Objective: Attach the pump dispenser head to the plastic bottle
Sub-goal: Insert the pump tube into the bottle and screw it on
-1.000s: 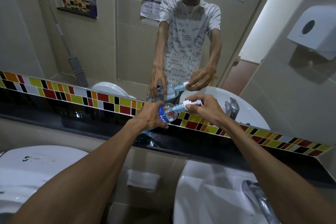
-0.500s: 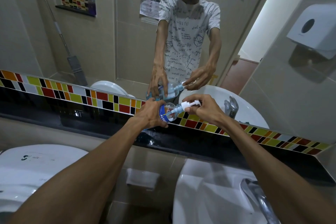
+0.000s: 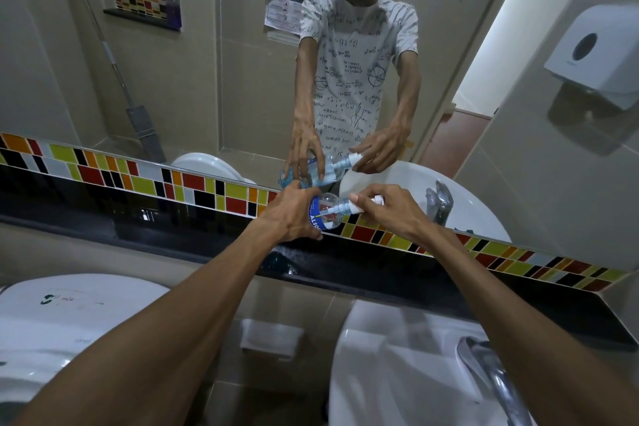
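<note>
Clear plastic bottle with blue label [image 3: 323, 216] lies tilted above the black counter's [image 3: 380, 273] back edge, gripped by the left hand [image 3: 290, 216]. The right hand [image 3: 387, 209] pinches the white pump dispenser head [image 3: 356, 206]; keep it straight while twisting.

A glossy black stone ledge [image 3: 193, 235] runs beneath the mirror, backed by a multicoloured mosaic tile strip [image 3: 145, 180]; a crumpled blue-green cloth [image 3: 281, 258] lies on it

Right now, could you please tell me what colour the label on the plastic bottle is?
The label is blue with white lettering, seen best in the head view.
</note>
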